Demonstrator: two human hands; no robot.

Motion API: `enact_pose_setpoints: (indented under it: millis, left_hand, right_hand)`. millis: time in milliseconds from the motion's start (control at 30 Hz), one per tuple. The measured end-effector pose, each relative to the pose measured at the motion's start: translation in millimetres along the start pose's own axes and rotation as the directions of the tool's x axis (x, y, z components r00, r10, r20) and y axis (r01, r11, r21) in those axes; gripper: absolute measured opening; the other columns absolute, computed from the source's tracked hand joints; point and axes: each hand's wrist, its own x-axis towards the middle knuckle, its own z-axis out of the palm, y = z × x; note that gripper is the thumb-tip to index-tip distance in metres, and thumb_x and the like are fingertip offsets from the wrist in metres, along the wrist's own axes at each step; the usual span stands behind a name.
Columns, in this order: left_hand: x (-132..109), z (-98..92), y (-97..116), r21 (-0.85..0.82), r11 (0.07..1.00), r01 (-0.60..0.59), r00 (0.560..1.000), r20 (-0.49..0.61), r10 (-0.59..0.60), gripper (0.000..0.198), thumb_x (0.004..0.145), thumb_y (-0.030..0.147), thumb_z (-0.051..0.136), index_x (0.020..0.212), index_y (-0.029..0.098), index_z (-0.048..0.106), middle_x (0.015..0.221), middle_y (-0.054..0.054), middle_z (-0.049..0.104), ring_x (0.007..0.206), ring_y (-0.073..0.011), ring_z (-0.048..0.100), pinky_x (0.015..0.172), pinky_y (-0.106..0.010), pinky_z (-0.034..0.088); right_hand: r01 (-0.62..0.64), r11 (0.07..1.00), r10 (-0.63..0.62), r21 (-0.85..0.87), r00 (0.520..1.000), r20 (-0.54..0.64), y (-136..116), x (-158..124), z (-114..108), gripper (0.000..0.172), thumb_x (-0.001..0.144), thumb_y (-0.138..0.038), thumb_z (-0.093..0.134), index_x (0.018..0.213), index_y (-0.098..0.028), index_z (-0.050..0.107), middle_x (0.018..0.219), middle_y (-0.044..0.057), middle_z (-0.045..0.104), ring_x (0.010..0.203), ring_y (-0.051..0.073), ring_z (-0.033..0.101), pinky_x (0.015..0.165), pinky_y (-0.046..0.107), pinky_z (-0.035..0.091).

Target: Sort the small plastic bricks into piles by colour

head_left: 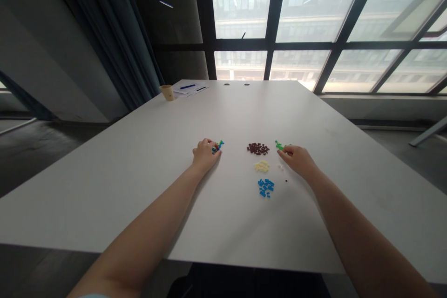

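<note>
My left hand (205, 152) rests on the white table (230, 223) with its fingers curled around a small cluster of blue and green toy bricks (218, 145); part of the cluster is hidden under the fingers. To the right, my right hand (296, 157) is at the green toy bricks (279, 145), thumb and fingertips pinched together on them. Between the hands lies a pile of dark brown bricks (258, 149). Nearer to me are a pale yellow pile (261, 166) and a blue pile (266, 187). A few whitish pieces (281, 166) lie below my right fingers.
One tiny dark piece (286, 180) sits right of the blue pile. At the far left table edge stand a paper cup (167, 93) and papers (181, 89) with a blue pen (187, 86). Two dark discs (247, 84) are near the far edge, before the windows.
</note>
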Motion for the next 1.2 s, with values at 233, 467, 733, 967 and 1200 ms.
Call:
enact_pose_setpoints:
  millis: [233, 467, 733, 967, 1200]
  left_hand:
    - [1, 3.9, -1, -0.002, 1.0, -0.013, 1.0, 0.019, 0.013, 0.016, 0.075, 0.032, 0.052, 0.08, 0.021, 0.062, 0.102, -0.008, 0.054, 0.099, -0.0248, 0.047, 0.078, -0.039, 0.039]
    - [3, 0.9, 4, -0.191, 0.965, -0.181, 0.983, -0.051, 0.174, 0.012, 0.077, 0.026, 0.05, 0.079, 0.019, 0.06, 0.096, -0.007, 0.059, 0.096, -0.0213, 0.05, 0.083, -0.038, 0.039]
    - [-30, -27.3, 54, -0.56, 0.772, -0.3, 0.952, -0.126, 0.279, 0.012, 0.078, 0.029, 0.053, 0.081, 0.02, 0.06, 0.078, -0.001, 0.063, 0.073, -0.0133, 0.056, 0.073, -0.027, 0.044]
    - [-39, -20.2, 68, -0.74, 0.642, -0.202, 0.964, -0.033, 0.265, 0.013, 0.076, 0.029, 0.056, 0.083, 0.019, 0.061, 0.08, -0.002, 0.064, 0.073, -0.0124, 0.057, 0.072, -0.026, 0.046]
    - [-45, -18.7, 68, -0.784, 0.593, -0.184, 0.959, -0.011, 0.282, 0.013, 0.076, 0.027, 0.057, 0.086, 0.019, 0.057, 0.079, -0.001, 0.062, 0.074, -0.0117, 0.057, 0.073, -0.026, 0.046]
  right_hand:
    - [-0.001, 1.0, 0.001, -0.001, 1.0, 0.0, 0, 0, -1, 0.034, 0.074, -0.042, 0.043, 0.052, -0.019, 0.053, 0.047, 0.001, 0.049, 0.047, 0.011, 0.039, 0.049, 0.023, 0.028]
    - [0.033, 0.999, -0.033, 0.003, 0.999, -0.014, 0, 0, 0, 0.034, 0.076, -0.04, 0.044, 0.052, -0.018, 0.053, 0.049, 0.0, 0.048, 0.049, 0.011, 0.04, 0.051, 0.023, 0.027]
    - [0.344, 0.907, -0.329, 0.243, 0.939, -0.102, -36, -15, -7, 0.018, 0.079, -0.031, 0.049, 0.08, -0.019, 0.064, 0.06, -0.001, 0.049, 0.056, 0.012, 0.044, 0.056, 0.024, 0.036]
    - [0.474, 0.811, -0.423, 0.343, 0.88, -0.216, -62, -23, 7, 0.017, 0.076, -0.027, 0.058, 0.092, -0.022, 0.064, 0.072, 0.002, 0.056, 0.072, 0.015, 0.051, 0.07, 0.029, 0.042]
    - [0.481, 0.802, -0.433, 0.354, 0.877, -0.209, -65, -27, 14, 0.016, 0.076, -0.026, 0.059, 0.09, -0.021, 0.065, 0.072, 0.002, 0.056, 0.071, 0.014, 0.051, 0.07, 0.028, 0.042]
